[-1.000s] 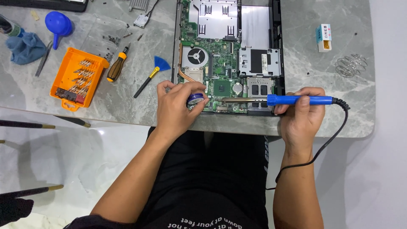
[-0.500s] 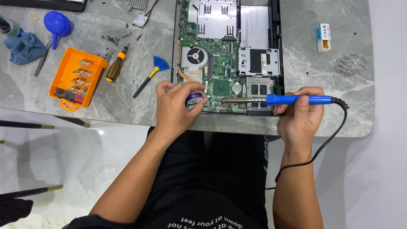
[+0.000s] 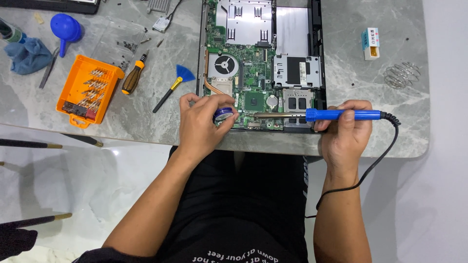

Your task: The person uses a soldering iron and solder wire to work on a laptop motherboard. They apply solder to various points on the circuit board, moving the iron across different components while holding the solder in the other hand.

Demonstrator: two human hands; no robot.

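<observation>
- Left hand: at the near edge of the tabletop, fingers curled around a small round blue tin, pinching it by its sides.
- Right hand: fingers closed around the blue handle of a soldering iron; its metal shaft lies level, pointing left toward the tin, tip near it.
- Black cord: runs from the handle's right end, over the near edge and down.
- Opened laptop: green circuit board bare, reaching from the far edge to the near edge, just behind both hands.
- Toward the left edge: orange bit tray, screwdriver, blue brush.
</observation>
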